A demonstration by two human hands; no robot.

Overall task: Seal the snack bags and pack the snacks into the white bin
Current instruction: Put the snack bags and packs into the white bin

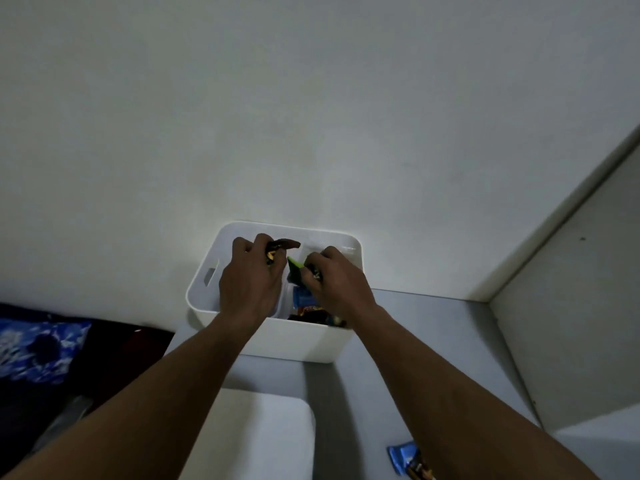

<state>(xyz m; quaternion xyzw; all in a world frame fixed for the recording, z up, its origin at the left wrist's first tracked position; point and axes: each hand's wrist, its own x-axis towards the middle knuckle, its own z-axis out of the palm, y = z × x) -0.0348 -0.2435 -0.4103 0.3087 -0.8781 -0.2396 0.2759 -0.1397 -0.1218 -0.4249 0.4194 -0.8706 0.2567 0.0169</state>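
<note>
Left grip (249, 282) round dark wrapper (286, 243), right grip (337, 282) round green packet (295, 269); white bin (304, 341) on grey surface (433, 330)

At mid-frame both hands are over the white bin (301, 344): the left hand (251, 282) grips a brown wrapper (285, 243), and the right hand (337, 282) grips a green packet (295, 268). More snacks (308, 311) lie inside the bin. A blue bar (403, 457) lies at the lower right.

the left hand (249, 282) and the right hand (341, 289) are bare. the forearms (194, 368) behind the hands are bare too, uncovered as far back as they show.
</note>
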